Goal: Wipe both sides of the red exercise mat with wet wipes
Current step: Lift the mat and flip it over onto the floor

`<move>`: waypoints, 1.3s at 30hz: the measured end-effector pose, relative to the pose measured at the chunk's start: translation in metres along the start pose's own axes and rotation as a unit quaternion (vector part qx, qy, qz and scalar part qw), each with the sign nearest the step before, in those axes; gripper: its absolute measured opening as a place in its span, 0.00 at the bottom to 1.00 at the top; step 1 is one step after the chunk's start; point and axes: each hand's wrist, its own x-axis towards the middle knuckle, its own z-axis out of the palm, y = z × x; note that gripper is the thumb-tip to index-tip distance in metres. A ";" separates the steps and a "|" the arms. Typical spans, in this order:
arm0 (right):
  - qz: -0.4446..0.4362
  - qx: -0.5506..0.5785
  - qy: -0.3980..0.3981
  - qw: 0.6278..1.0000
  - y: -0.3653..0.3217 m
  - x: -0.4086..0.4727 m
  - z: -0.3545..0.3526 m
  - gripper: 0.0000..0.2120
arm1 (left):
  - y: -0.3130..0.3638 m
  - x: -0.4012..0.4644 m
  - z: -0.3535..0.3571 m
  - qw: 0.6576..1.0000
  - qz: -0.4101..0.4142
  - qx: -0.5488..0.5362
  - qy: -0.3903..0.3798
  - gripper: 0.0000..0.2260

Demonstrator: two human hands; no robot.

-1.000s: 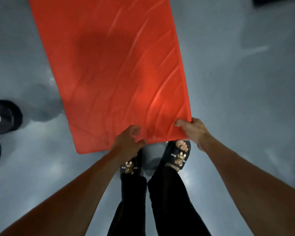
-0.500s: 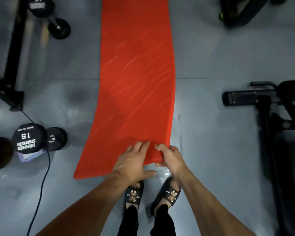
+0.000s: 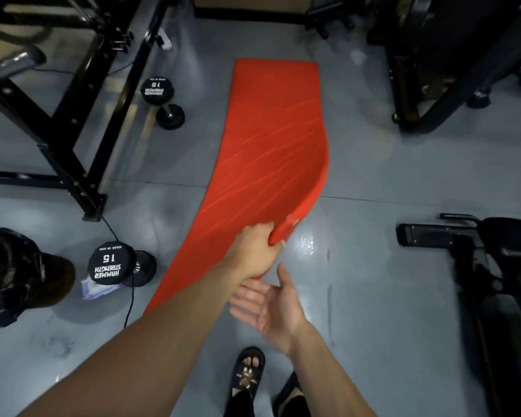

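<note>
Two hands work at the near end of the red exercise mat (image 3: pixel 271 139), which lies lengthwise on the grey floor (image 3: pixel 373 176). The left hand (image 3: pixel 254 251) grips the mat's near right corner, fingers curled over the edge, and that corner is lifted and curling leftward off the floor; the far end lies flat. The right hand (image 3: pixel 271 305) is spread, palm up, holding nothing, just near of the left hand and partly under its wrist. Open floor runs along the mat's right edge up to a black machine base (image 3: pixel 463 245) at right. On the left, a 15 dumbbell (image 3: pixel 118 266) sits just beside the mat's near edge, with a second dumbbell (image 3: pixel 163 99) and a black rack frame (image 3: pixel 73 139) farther off. A black bag (image 3: pixel 15 275) is cut off at the left edge. A pale packet (image 3: pixel 92 288) lies partly under the near dumbbell; its nature cannot be made out. The mat's near left corner is hidden by the left forearm.
</note>
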 end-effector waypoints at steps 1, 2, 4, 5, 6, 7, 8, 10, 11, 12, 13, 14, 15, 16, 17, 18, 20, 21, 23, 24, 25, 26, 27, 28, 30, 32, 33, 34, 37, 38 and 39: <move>0.017 0.045 -0.030 0.998 0.007 -0.003 0.013 0.47 | 0.008 0.000 -0.006 1.000 0.005 -0.020 0.003 0.08; 0.024 0.091 -0.056 0.994 0.012 -0.007 0.027 0.50 | 0.016 -0.001 -0.014 0.999 0.006 -0.037 0.009 0.08; 0.016 0.202 -0.098 0.974 0.013 -0.015 0.050 0.51 | 0.025 -0.005 -0.031 0.997 0.002 -0.072 0.020 0.08; 0.002 0.249 -0.102 0.963 0.010 -0.020 0.059 0.52 | 0.025 -0.005 -0.038 0.995 -0.003 -0.094 0.023 0.08; -0.011 0.277 -0.102 0.955 0.008 -0.022 0.066 0.52 | 0.024 -0.007 -0.047 0.993 -0.011 -0.116 0.026 0.08; -0.014 0.288 -0.094 0.953 0.007 -0.019 0.072 0.51 | 0.021 -0.009 -0.056 0.989 -0.018 -0.141 0.030 0.07; -0.011 0.294 -0.089 0.952 0.008 -0.017 0.077 0.50 | 0.019 -0.013 -0.064 0.984 -0.025 -0.170 0.036 0.07; 0.001 0.291 -0.076 0.954 0.014 -0.014 0.090 0.51 | 0.021 -0.022 -0.080 0.968 -0.047 -0.239 0.052 0.07; 0.011 0.296 -0.062 0.953 0.020 -0.010 0.093 0.53 | 0.025 -0.025 -0.086 0.960 -0.052 -0.270 0.051 0.06; 0.017 0.302 -0.049 0.952 0.027 -0.006 0.094 0.53 | 0.031 -0.029 -0.092 0.953 -0.047 -0.296 0.046 0.05; 0.015 0.312 -0.037 0.949 0.031 -0.006 0.096 0.52 | 0.039 -0.032 -0.099 0.948 -0.034 -0.315 0.041 0.05; 0.004 0.325 -0.033 0.945 0.031 -0.008 0.098 0.49 | 0.047 -0.035 -0.108 0.944 -0.018 -0.327 0.037 0.06; -0.014 0.337 -0.025 0.941 0.028 -0.010 0.101 0.45 | 0.054 -0.039 -0.118 0.941 -0.006 -0.336 0.039 0.05; -0.037 0.343 -0.015 0.939 0.023 -0.012 0.102 0.41 | 0.059 -0.044 -0.129 0.934 0.000 -0.353 0.045 0.03; -0.065 0.342 -0.002 0.938 0.015 -0.016 0.105 0.37 | 0.065 -0.049 -0.142 0.925 0.000 -0.377 0.054 0.01; -0.093 0.332 0.008 0.939 0.003 -0.022 0.109 0.32 | 0.071 -0.051 -0.153 0.916 0.003 -0.396 0.068 0.01; -0.140 0.310 -0.002 0.940 -0.020 -0.033 0.121 0.24 | 0.084 -0.055 -0.180 0.902 0.022 -0.421 0.096 0.04; -0.165 0.307 -0.011 0.937 -0.030 -0.039 0.127 0.20 | 0.091 -0.058 -0.195 0.894 0.033 -0.434 0.110 0.04; -0.224 0.285 -0.042 0.931 -0.048 -0.051 0.142 0.16 | 0.103 -0.067 -0.225 0.877 0.062 -0.455 0.143 0.03; -0.254 0.269 -0.061 0.927 -0.058 -0.058 0.149 0.16 | 0.106 -0.072 -0.238 0.867 0.076 -0.467 0.158 0.02; -0.285 0.252 -0.075 0.922 -0.068 -0.065 0.156 0.18 | 0.107 -0.078 -0.251 0.853 0.088 -0.485 0.172 0.01; -0.315 0.231 -0.087 0.916 -0.079 -0.073 0.163 0.20 | 0.103 -0.084 -0.261 0.835 0.099 -0.508 0.187 0.01; -0.342 0.204 -0.098 0.912 -0.091 -0.079 0.169 0.20 | 0.095 -0.089 -0.267 0.811 0.107 -0.539 0.201 0.01; -0.360 0.172 -0.104 0.911 -0.102 -0.085 0.176 0.17 | 0.083 -0.093 -0.270 0.783 0.108 -0.573 0.215 0.03; -0.381 0.102 -0.079 0.916 -0.119 -0.091 0.191 0.14 | 0.053 -0.100 -0.266 0.718 0.069 -0.647 0.246 0.07; -0.388 0.043 -0.016 0.920 -0.127 -0.087 0.202 0.18 | 0.025 -0.101 -0.254 0.651 -0.015 -0.709 0.271 0.11; -0.390 0.023 0.014 0.921 -0.127 -0.081 0.205 0.20 | 0.014 -0.099 -0.247 0.627 -0.054 -0.726 0.277 0.13; -0.391 0.010 0.038 0.919 -0.123 -0.075 0.206 0.20 | 0.004 -0.096 -0.240 0.614 -0.087 -0.733 0.279 0.12; -0.394 -0.023 0.082 0.915 -0.109 -0.059 0.191 0.18 | -0.017 -0.081 -0.217 0.628 -0.156 -0.717 0.260 0.06; -0.395 -0.037 0.096 0.913 -0.104 -0.056 0.181 0.15 | -0.024 -0.076 -0.206 0.634 -0.179 -0.711 0.246 0.05; -0.395 -0.053 0.109 0.911 -0.101 -0.053 0.170 0.12 | -0.029 -0.072 -0.195 0.638 -0.200 -0.706 0.232 0.05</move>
